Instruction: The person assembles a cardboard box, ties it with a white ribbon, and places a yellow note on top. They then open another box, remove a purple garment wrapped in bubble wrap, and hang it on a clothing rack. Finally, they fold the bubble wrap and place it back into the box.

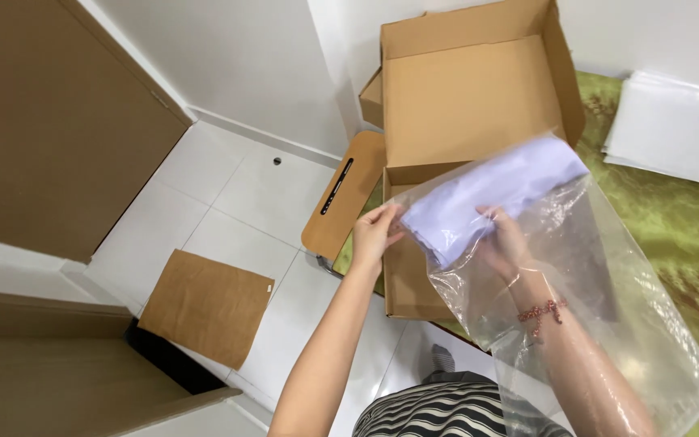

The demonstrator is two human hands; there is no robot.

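Observation:
A folded pale lilac cloth (pixel 487 194) sits partly inside a large clear plastic bag (pixel 608 324), above an open cardboard box (pixel 463 97). My left hand (pixel 376 231) pinches the bag's open edge at the cloth's left end. My right hand (pixel 503 243) is inside the bag, fingers closed on the cloth, and the bag covers that forearm up to the elbow. A red bead bracelet (pixel 540 311) circles the right wrist.
The box rests on a green patterned bed cover (pixel 681 235). A stack of white sheets (pixel 673 129) lies at the far right. A wooden chair seat (pixel 341 194) stands left of the box. A brown flat cardboard piece (pixel 208 303) lies on the white tiled floor.

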